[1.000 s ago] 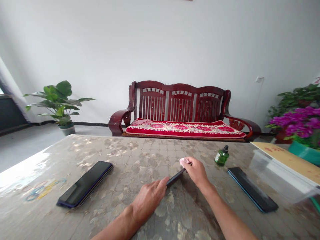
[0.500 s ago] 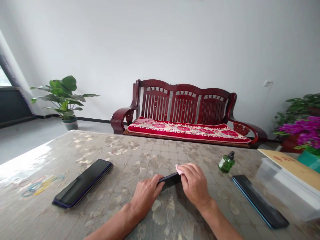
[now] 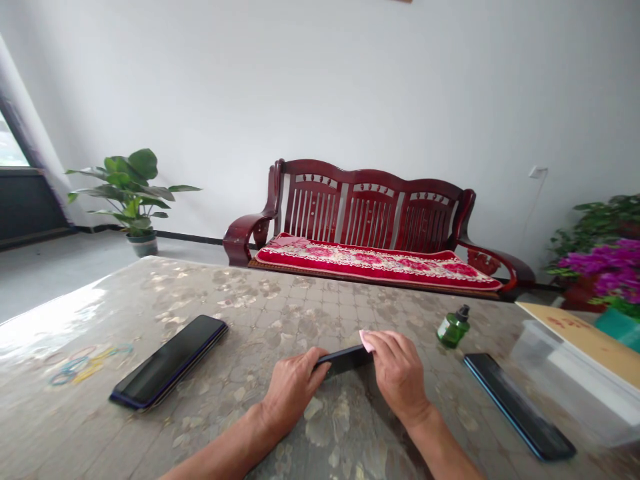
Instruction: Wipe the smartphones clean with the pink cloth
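A dark smartphone (image 3: 347, 361) is held tilted above the patterned tablecloth (image 3: 280, 313), its narrow edge towards me. My left hand (image 3: 295, 385) is closed around its left end, thumb on the near side. At the right end, my right hand (image 3: 400, 373) pinches a small pale pink cloth or tissue (image 3: 367, 340) against the phone. Most of the cloth is hidden under the fingers. Another phone, dark with a blue-purple edge (image 3: 170, 360), lies on the left. To the right lies a third phone with a blue rim (image 3: 520, 405).
A green pump bottle (image 3: 454, 327) stands right of my hands. Beyond it is a clear plastic box (image 3: 565, 380) with a tan envelope (image 3: 583, 333) on top. Several coloured rubber bands (image 3: 87, 365) lie far left. A red wooden bench (image 3: 370, 207) stands behind the table.
My right hand has slid a little to the right with the pink cloth, so more of the phone's edge shows. My left hand keeps its hold.
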